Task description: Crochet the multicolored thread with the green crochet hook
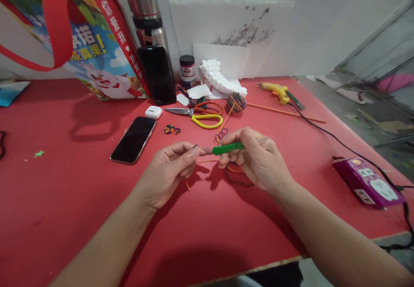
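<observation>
With the steel scissors with one orange-red and one yellow handle (192, 112) as my landmark, the crochet hook with a green handle (228, 148) is on my side of them, up in my fingers above the red table (194, 235). Its long axis runs crosswise, the thin metal shaft pointing left. My right hand (258, 157) is nearer the handle and grips it between thumb and fingers. My left hand (168, 166) is closed in a pinch on a tiny piece of dark yarn (195, 146), right where the shaft ends; my fingertips cover the hook's point, so I can't tell whether it is through a loop.

Just right of the scissors sits a multicoloured yarn ball (236, 102). Beyond them stands a black-lidded jar (187, 71), its contents hidden by the label. Beyond and left are a lidded steel flask (147, 17) and a colourful printed bag with red straps (97, 54); I can't see inside either.
</observation>
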Demonstrator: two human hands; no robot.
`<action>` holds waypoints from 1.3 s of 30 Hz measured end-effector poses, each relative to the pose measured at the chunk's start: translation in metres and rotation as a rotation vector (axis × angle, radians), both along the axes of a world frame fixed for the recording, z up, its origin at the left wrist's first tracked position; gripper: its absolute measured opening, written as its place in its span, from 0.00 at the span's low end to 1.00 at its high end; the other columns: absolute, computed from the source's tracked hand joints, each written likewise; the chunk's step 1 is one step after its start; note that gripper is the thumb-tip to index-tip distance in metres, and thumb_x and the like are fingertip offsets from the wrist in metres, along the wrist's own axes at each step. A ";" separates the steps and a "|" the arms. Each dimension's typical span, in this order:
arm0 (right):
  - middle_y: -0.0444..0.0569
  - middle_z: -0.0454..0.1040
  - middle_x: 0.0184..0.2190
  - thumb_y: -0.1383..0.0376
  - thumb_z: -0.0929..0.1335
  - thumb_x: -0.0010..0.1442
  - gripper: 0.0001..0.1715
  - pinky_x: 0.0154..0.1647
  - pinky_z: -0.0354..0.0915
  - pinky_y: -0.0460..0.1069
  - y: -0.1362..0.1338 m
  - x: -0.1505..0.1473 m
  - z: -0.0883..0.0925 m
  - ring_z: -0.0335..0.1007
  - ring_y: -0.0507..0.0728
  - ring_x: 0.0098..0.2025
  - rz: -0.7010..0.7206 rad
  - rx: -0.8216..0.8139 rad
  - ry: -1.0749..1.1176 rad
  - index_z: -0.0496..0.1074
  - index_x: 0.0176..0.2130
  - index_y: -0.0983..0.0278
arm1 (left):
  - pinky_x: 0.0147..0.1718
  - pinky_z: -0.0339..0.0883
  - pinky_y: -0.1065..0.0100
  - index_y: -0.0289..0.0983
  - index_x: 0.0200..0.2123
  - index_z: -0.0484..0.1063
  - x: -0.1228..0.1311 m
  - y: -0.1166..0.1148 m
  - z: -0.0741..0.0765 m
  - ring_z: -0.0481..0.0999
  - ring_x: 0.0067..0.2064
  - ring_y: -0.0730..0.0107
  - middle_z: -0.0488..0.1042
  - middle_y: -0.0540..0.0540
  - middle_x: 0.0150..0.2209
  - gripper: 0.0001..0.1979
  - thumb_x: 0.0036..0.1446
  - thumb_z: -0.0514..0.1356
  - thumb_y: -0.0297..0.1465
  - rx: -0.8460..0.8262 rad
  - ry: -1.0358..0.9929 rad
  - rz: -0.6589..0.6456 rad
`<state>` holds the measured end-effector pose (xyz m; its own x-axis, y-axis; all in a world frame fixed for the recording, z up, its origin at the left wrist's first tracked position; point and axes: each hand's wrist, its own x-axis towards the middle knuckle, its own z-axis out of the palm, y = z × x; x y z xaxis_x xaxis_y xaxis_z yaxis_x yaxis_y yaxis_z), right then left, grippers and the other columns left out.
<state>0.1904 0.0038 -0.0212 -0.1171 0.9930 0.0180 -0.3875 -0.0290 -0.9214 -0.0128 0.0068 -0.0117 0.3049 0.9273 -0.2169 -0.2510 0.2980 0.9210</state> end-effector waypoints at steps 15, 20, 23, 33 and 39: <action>0.37 0.64 0.17 0.47 0.73 0.66 0.25 0.14 0.44 0.42 -0.006 0.005 0.009 0.49 0.44 0.15 0.361 -0.064 -0.166 0.73 0.30 0.65 | 0.20 0.54 0.78 0.37 0.40 0.89 -0.001 0.001 0.000 0.53 0.22 0.82 0.59 0.56 0.18 0.18 0.50 0.78 0.43 -0.066 -0.043 -0.025; 0.40 0.65 0.20 0.46 0.71 0.68 0.28 0.20 0.51 0.43 -0.009 -0.001 0.006 0.56 0.46 0.21 0.456 0.035 -0.333 0.75 0.30 0.66 | 0.31 0.69 0.78 0.38 0.27 0.87 0.003 -0.002 0.004 0.76 0.34 0.76 0.86 0.42 0.39 0.12 0.39 0.82 0.35 -0.144 -0.110 0.034; 0.39 0.66 0.18 0.45 0.70 0.69 0.28 0.19 0.50 0.44 -0.009 -0.002 0.002 0.54 0.45 0.18 0.489 -0.042 -0.303 0.77 0.34 0.67 | 0.27 0.66 0.81 0.36 0.25 0.85 0.005 -0.002 0.005 0.73 0.30 0.81 0.86 0.41 0.40 0.13 0.40 0.82 0.34 -0.150 -0.104 0.059; 0.48 0.85 0.41 0.61 0.79 0.62 0.21 0.21 0.71 0.44 -0.011 -0.002 -0.001 0.77 0.50 0.26 0.358 0.002 -0.023 0.79 0.53 0.59 | 0.19 0.55 0.83 0.31 0.22 0.79 0.004 0.003 0.002 0.56 0.20 0.89 0.71 0.53 0.22 0.16 0.40 0.82 0.30 -0.138 -0.211 0.187; 0.52 0.85 0.42 0.51 0.65 0.75 0.24 0.28 0.75 0.45 -0.017 -0.006 -0.005 0.78 0.50 0.30 0.145 0.243 -0.229 0.81 0.56 0.62 | 0.19 0.55 0.83 0.28 0.25 0.80 0.001 0.007 -0.001 0.55 0.21 0.90 0.80 0.46 0.29 0.11 0.45 0.79 0.25 -0.151 -0.244 0.211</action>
